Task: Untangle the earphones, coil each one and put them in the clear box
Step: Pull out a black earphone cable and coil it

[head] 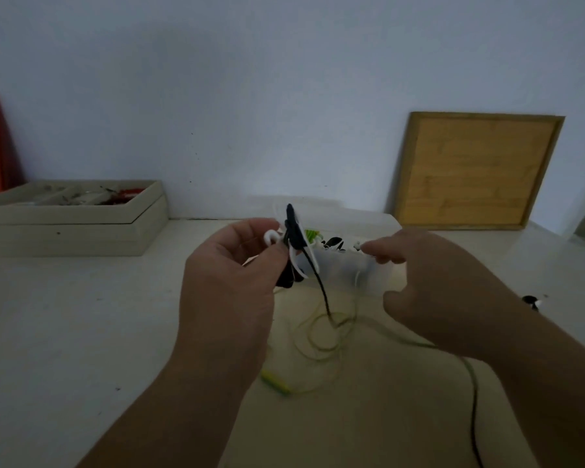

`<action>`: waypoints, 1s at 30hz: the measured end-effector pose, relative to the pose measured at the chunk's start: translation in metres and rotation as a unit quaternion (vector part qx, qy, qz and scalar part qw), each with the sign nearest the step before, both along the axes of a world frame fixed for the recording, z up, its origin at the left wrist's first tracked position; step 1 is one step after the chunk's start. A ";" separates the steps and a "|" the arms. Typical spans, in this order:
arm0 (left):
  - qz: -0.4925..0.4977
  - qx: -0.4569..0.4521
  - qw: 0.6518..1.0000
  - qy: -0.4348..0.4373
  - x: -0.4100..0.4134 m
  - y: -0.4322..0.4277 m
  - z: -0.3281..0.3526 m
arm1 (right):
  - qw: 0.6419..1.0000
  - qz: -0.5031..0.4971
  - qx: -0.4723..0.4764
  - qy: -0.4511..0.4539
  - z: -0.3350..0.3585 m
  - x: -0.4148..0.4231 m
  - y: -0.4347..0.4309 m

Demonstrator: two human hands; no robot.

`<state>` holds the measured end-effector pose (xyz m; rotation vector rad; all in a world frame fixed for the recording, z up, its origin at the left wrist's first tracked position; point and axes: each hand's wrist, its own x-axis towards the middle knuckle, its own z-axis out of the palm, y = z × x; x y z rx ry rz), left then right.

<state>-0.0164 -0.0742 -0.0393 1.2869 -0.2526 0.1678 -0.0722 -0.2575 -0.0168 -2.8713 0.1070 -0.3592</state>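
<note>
Two hands hover above the surface (81, 332); left hand (230, 292) grips a black-and-white earphone bundle (293, 251); right hand (429, 292) is blurred, its grasp unclear; clear box (352, 268) just behind; green earphone cord (321, 336) loose beneath; open room leftward.

One left hand (230, 285); one right hand (433, 292); one earphone bundle (293, 231); one green earphone (277, 382); one clear box (348, 275); one beige tray (75, 234).
</note>
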 end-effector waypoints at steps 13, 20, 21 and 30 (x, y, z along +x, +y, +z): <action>0.023 0.039 0.999 -0.026 -0.006 0.000 0.000 | 0.929 0.146 0.332 0.074 -0.001 -0.004 0.038; 0.106 0.239 0.943 -0.206 -0.012 0.000 -0.002 | 0.922 0.140 0.353 0.077 0.007 -0.008 0.028; 0.113 0.278 0.925 -0.235 -0.012 0.000 -0.003 | 0.919 0.142 0.360 0.071 0.011 -0.010 0.025; 0.085 0.401 0.858 -0.310 -0.007 0.001 -0.008 | 0.947 0.108 0.303 0.015 0.022 -0.014 0.011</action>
